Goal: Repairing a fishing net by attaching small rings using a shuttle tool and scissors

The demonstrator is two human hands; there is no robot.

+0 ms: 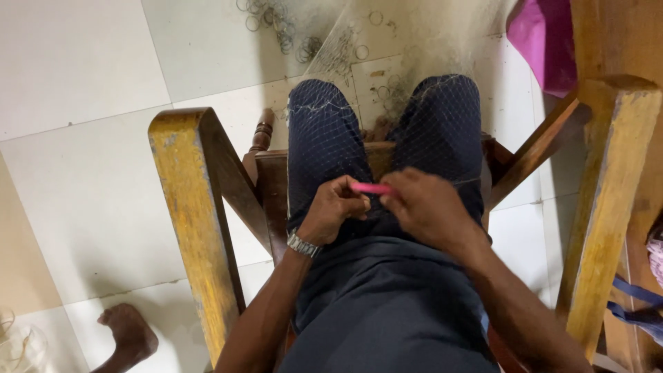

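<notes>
Head view: pink tool [371, 188] spans both hands' [338, 207] grip, over net [331, 131].

Looks like a home or small household work area, used for net work. Floor [83, 83] of large pale glazed tiles with thin grout lines, scuffed in places. Fine fishing net [387, 41] spread over the floor and across the seated person's lap, small metal rings [276, 24] strung along its edge. Seat is a dark carved wooden chair [266, 173]. Rough timber frame [193, 228] with worn yellow paint stands on both sides. Pink cloth [542, 41] bundled at upper right. Another person's bare foot [128, 335] on the tiles, lower left. No machinery, no shop fittings in view.
</notes>
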